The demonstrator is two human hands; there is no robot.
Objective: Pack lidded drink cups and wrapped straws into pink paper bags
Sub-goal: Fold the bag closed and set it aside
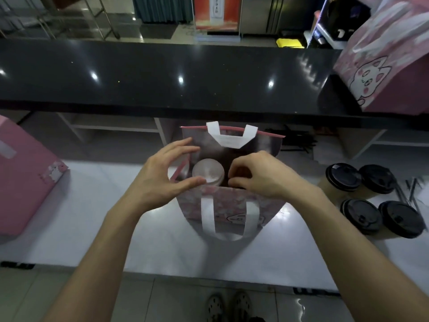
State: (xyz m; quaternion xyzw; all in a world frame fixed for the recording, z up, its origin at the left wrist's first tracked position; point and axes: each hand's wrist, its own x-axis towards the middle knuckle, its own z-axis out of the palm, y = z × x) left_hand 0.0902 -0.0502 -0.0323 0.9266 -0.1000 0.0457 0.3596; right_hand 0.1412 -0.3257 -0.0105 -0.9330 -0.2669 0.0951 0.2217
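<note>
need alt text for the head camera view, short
Seen from above, a person's two hands work at the mouth of an open pink paper bag on a white counter: the left hand spreads open at its left side, the right hand curls over the opening beside a pale-lidded cup inside. Four black-lidded cups wait at right.

Both bare forearms reach forward. The left hand (162, 175) is spread, fingers straight (thumb apart); the right hand (257, 175) curls its fingertips inward.

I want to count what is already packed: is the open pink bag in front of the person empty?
Not empty. The pink bag stands open, one pale-lidded cup visible inside.
</note>
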